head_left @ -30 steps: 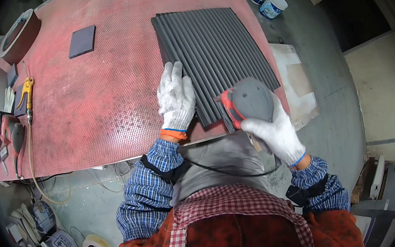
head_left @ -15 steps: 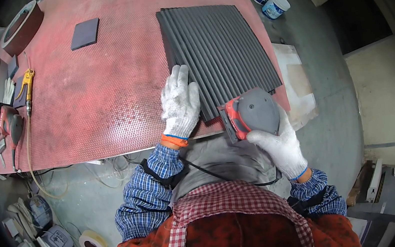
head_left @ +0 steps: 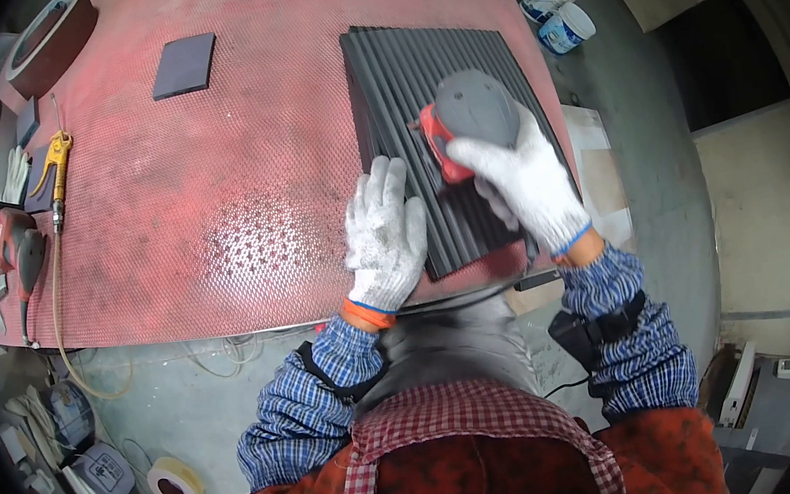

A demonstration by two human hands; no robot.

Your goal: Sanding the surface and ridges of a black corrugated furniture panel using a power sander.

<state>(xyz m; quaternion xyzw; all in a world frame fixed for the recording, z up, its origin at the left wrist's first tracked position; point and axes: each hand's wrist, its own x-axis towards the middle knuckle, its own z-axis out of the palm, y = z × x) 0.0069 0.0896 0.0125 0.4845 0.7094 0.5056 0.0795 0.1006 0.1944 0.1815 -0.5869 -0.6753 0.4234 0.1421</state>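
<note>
A stack of dark grey ridged panels [head_left: 391, 76] lies at the right of a red textured work table [head_left: 269, 143]. My gloved right hand [head_left: 528, 173] is wrapped round a red and grey electric sander [head_left: 477, 109], held over the panels' ridges. How firmly its pad touches them cannot be made out. My gloved left hand [head_left: 383, 233] rests flat at the left edge of the stack, fingers stretched out and pointing away from me. It holds nothing.
A dark square pad [head_left: 185, 65] lies at the far left. Along the left edge are a yellow air blow gun [head_left: 52, 166] with a hose, a second sander [head_left: 23, 244] and abrasive rolls [head_left: 48, 43]. White-blue buckets [head_left: 566, 28] stand beyond the table's right side.
My right hand has carried the sander away from me, from the near edge of the stack to over its middle. The left hand stays beside the panels.
</note>
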